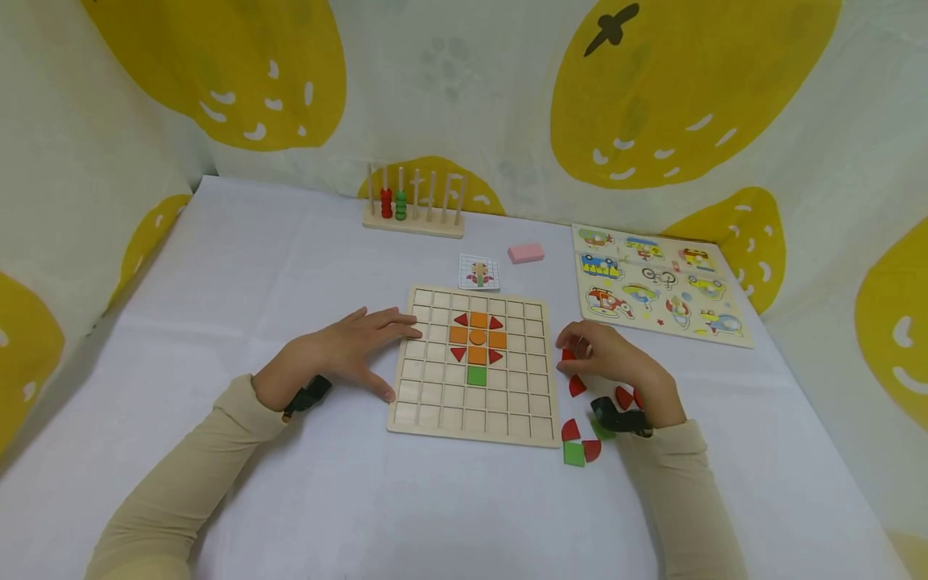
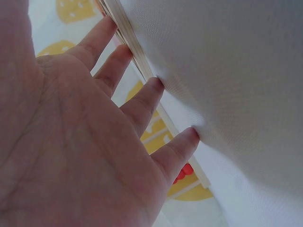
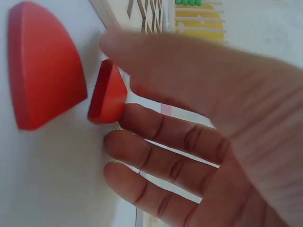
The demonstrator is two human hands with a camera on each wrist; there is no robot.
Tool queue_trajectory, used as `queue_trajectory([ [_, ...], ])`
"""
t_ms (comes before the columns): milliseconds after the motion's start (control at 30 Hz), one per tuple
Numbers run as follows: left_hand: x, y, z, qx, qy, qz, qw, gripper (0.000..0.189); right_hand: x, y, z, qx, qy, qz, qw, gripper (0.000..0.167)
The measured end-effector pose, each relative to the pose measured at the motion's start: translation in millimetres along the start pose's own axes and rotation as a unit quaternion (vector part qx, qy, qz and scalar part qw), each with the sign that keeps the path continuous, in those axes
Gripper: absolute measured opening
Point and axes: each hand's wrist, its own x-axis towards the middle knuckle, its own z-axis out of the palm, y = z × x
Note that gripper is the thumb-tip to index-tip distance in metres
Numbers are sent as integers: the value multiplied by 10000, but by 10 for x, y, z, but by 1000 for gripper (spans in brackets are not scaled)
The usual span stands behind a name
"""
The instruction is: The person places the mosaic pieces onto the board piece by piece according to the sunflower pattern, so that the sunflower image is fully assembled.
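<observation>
Specifically, the right hand (image 1: 602,352), right of centre in the head frame, pinched a red piece (image 3: 109,94) between thumb and index finger. The piece was located left of centre in the right wrist frame, at the tips of those two digits; the remaining fingers were positioned below it. A red quarter (image 3: 47,66) lay near it on the cloth (image 3: 71,179), at upper left. The left hand (image 1: 355,345), left of centre in the head frame, was unclenched, fingers spread, fingertips touching the left edge of the board (image 1: 496,400) at mid-frame.
</observation>
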Motion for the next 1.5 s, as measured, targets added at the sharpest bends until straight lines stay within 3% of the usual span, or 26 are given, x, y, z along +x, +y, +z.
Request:
queue_trajectory([
  [233, -5, 22, -16, -34, 20, -25, 10000, 97, 5, -15, 12, -50, -39, -67, 10000, 22],
  [433, -7, 31, -20, -31, 35, -30, 10000, 96, 16, -96, 29, 199, -41, -399, 9990, 25],
  [933, 0, 16, 6, 3, 13, -55, 10000, 97, 131, -522, 272, 389, -472, -813, 9948, 21],
  [1267, -6, 35, -4, -20, -9, -84, 10000, 97, 203, -609, 427, 375, -508, -1559, 9858, 16],
  [1500, -13, 37, -1, -20, 12, -50, 10000, 96, 212, -613, 424, 256, -438, -1365, 9893, 12],
])
